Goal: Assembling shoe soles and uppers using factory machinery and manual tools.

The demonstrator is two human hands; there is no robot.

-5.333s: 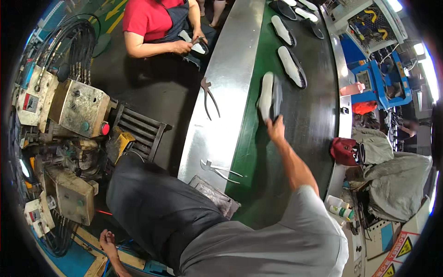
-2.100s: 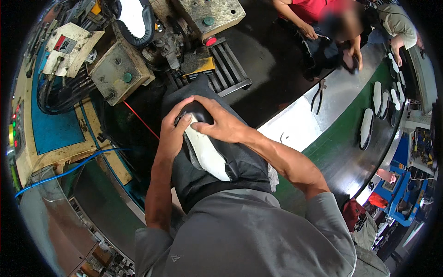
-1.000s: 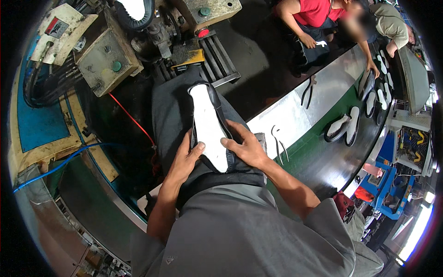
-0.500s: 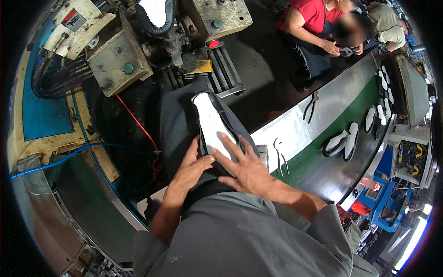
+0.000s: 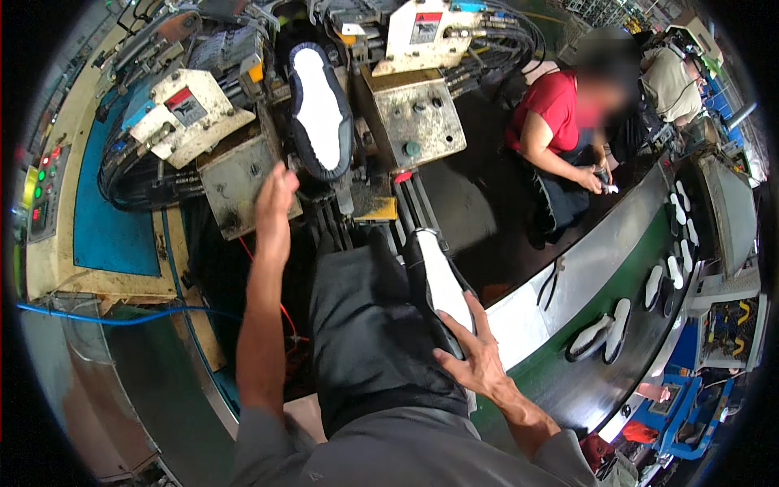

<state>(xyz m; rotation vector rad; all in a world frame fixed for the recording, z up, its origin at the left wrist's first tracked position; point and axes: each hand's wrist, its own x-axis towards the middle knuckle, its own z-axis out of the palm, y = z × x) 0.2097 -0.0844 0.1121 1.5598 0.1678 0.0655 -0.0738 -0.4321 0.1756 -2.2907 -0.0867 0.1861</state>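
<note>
My right hand grips the near end of a black shoe upper, which has its white insole side facing up. This shoe lies over the right side of my lap, slanting away from me. My left hand is raised toward the machine, fingers stretched out and nothing in them. It is beside the left metal control box and close to the near end of a second black shoe. That shoe sits in the machine, white sole side up. Whether my left fingertips touch the box, I cannot tell.
Pliers lie on the metal ledge at my right. Several white-soled shoes rest on the green conveyor. A co-worker in red sits beyond. The right control box and a blue hose flank me.
My left hand has left the lap shoe and reached forward to the machine. My right hand has shifted that shoe to the right. The view has tilted up, showing more of the machine.
</note>
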